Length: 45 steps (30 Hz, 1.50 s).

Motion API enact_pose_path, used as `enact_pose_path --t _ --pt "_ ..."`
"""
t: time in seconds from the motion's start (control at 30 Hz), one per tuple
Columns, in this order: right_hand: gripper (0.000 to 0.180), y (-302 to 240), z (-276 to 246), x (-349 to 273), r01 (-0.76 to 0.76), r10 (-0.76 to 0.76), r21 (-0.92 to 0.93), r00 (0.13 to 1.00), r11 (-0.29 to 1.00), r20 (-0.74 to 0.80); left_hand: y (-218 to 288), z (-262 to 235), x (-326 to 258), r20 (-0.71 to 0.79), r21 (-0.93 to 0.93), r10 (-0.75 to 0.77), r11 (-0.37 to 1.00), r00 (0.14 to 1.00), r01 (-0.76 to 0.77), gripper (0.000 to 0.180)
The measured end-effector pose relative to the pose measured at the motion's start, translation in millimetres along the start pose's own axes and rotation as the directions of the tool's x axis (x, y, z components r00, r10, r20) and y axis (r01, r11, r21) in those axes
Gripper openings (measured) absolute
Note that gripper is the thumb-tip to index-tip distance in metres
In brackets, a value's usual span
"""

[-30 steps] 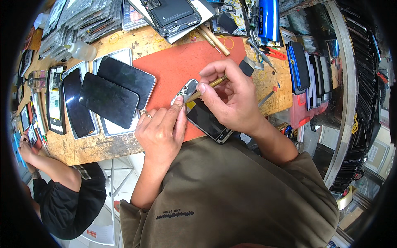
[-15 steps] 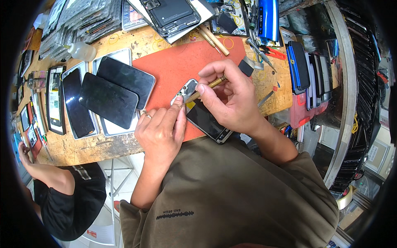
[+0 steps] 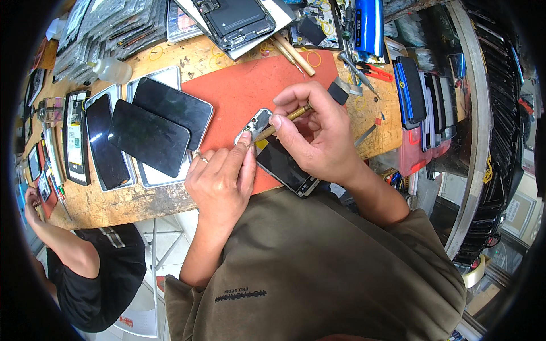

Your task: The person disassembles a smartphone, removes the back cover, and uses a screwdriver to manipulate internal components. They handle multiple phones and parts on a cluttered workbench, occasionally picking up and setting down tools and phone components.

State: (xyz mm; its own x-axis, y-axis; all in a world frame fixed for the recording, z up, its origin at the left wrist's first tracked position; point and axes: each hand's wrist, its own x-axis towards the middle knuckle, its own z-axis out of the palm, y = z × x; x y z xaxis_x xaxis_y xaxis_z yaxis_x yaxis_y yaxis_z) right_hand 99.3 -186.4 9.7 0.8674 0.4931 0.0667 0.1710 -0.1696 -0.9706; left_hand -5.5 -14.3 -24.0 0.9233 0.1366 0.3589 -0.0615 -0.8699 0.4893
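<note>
Orange-red mat (image 3: 227, 88), seemingly brassy tool (image 3: 298, 112)

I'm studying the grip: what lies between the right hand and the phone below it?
In the head view, a brown tool, held by the right hand, spans that stretch, slanting toward the phone. Whether its tip touches is unclear.

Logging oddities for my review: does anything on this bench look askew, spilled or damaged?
The top dark screen lies askew across the one beneath, over a pale tray. Yellow rubber bands lie loose on the scuffed, stained bench. No spill shows.
</note>
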Motion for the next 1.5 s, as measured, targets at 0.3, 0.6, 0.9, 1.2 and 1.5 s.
enact_pose_path --t 0.3,0.6,0.9,1.2,1.5 --pt "0.030 -1 -1 0 0.006 -0.006 -0.002 1.000 1.000 0.005 -2 3 0 -0.038 0.004 0.029 1.000 0.999 -0.028 0.022" --pt "0.050 -15 -12 4 0.264 -0.287 -0.266 0.956 0.927 -0.052 -1 3 1 -0.041 0.035 0.051 0.998 0.998 -0.049 0.022" --pt "0.052 -4 -6 16 0.444 -0.459 -0.436 0.885 0.783 0.078 -2 2 0 -0.022 0.038 0.056 0.998 0.998 -0.055 0.024" --pt "0.049 -4 -3 17 0.433 -0.449 -0.445 0.890 0.784 0.076 -1 0 1 -0.021 0.050 0.071 0.996 0.997 -0.069 0.024" --pt "0.039 -15 -7 28 0.561 -0.469 -0.392 0.827 0.729 0.310 -2 2 1 -0.035 0.024 0.068 0.997 0.997 -0.068 0.023"
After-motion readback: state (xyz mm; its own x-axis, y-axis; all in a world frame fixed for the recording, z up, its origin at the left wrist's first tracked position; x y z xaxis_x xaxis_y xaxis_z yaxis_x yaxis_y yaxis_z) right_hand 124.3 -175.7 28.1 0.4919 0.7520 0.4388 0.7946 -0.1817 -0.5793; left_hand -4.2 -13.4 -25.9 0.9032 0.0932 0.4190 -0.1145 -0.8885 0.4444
